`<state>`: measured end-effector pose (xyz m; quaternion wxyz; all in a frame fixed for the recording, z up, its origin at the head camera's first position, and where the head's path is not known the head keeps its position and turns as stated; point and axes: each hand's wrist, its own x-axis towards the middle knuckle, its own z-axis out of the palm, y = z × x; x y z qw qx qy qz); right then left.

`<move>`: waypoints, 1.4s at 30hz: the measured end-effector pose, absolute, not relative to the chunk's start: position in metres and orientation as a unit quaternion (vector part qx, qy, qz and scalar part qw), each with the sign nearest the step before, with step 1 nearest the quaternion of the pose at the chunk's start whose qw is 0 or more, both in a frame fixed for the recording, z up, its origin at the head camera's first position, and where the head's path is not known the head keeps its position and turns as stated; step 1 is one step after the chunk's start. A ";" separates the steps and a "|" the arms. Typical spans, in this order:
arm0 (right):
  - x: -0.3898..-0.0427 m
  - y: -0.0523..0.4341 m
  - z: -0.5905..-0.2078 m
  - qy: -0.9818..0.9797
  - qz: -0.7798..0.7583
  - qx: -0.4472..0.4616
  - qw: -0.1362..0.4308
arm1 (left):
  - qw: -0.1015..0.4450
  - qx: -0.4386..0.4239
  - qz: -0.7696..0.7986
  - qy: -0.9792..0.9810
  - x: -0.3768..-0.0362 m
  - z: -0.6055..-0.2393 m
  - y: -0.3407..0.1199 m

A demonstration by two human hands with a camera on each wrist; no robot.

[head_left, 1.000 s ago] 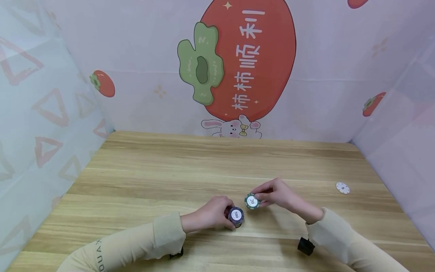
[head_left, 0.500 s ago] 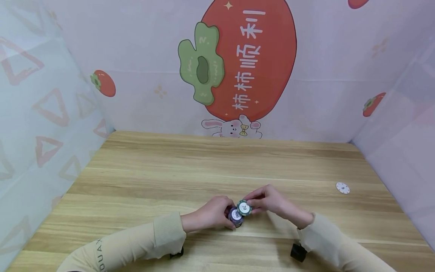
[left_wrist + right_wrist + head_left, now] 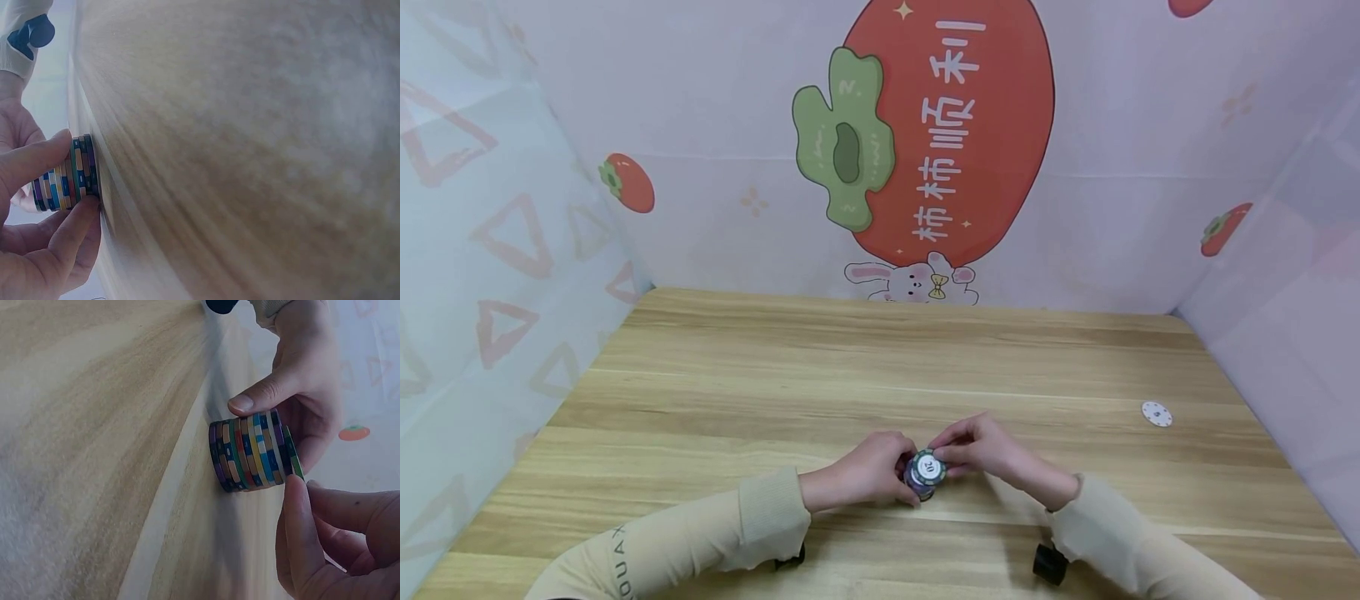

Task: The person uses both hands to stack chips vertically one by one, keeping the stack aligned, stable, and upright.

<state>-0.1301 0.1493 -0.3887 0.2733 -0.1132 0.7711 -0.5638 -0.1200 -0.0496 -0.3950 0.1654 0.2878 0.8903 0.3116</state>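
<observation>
Nearest to me, both my cream sleeves [image 3: 700, 533] come in over the near edge of the table [image 3: 775, 367], each with a dark wrist mount under it.

My left hand [image 3: 861, 475] sits close to the near edge, about midway along it. Its thumb and fingers are curled round the stack [image 3: 922, 479], gripping the side. In the left wrist view the thumb [image 3: 34, 159] lies on the upper side of the stack [image 3: 65, 175] and a finger [image 3: 78, 225] presses on the lower side. The bottom chip rests flat on the table.

My right hand [image 3: 981, 454] meets the stack from the right side. Its thumb and fingers pinch the green chip [image 3: 930, 467], which is marked 20 on its white centre. In the head view that chip lies on top of the stack, slightly askew. In the right wrist view the green chip [image 3: 292, 459] touches the top of the stack [image 3: 247, 453] at a slight tilt, not yet seated flush, with my thumb [image 3: 297, 519] against its rim. The chip edges show purple, blue, yellow, red and green stripes. I count roughly 8 chips, but cannot give an exact figure.

Farther off, near the right edge, 1 white chip [image 3: 1157, 414] lies flat, well apart from both hands.

Beyond the far edge stands a wall [image 3: 1075, 167] printed with a large red persimmon [image 3: 955, 125] and a small rabbit [image 3: 913, 283].
</observation>
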 end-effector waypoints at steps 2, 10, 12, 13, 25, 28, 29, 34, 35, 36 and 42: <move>-0.129 0.147 -0.389 0.774 -0.561 -0.110 0.272 | 0.165 0.289 0.311 0.890 -0.120 -0.395 -0.050; -0.127 0.143 -0.392 0.770 -0.567 -0.104 0.274 | 0.169 0.286 0.313 0.890 -0.119 -0.395 -0.050; -0.127 0.142 -0.392 0.771 -0.566 -0.102 0.274 | 0.172 0.283 0.315 0.889 -0.119 -0.395 -0.050; -0.127 0.142 -0.393 0.771 -0.566 -0.100 0.275 | 0.173 0.282 0.316 0.889 -0.119 -0.395 -0.050; -0.131 0.148 -0.390 0.804 -0.524 -0.152 0.237 | 0.177 0.279 0.315 0.890 -0.119 -0.395 -0.050; -0.134 0.154 -0.387 0.847 -0.447 -0.215 0.192 | 0.180 0.276 0.313 0.891 -0.119 -0.395 -0.050; -0.135 0.157 -0.386 0.859 -0.418 -0.236 0.177 | 0.181 0.275 0.313 0.891 -0.119 -0.395 -0.050; -0.138 0.169 -0.382 0.898 -0.289 -0.307 0.122 | 0.184 0.271 0.312 0.892 -0.119 -0.394 -0.050; -0.138 0.172 -0.381 0.905 -0.264 -0.312 0.114 | 0.183 0.271 0.312 0.892 -0.120 -0.394 -0.049; -0.139 0.175 -0.380 0.910 -0.242 -0.318 0.106 | 0.182 0.272 0.310 0.892 -0.120 -0.394 -0.049; -0.143 0.196 -0.376 0.928 -0.149 -0.336 0.057 | 0.174 0.280 0.311 0.892 -0.120 -0.396 -0.049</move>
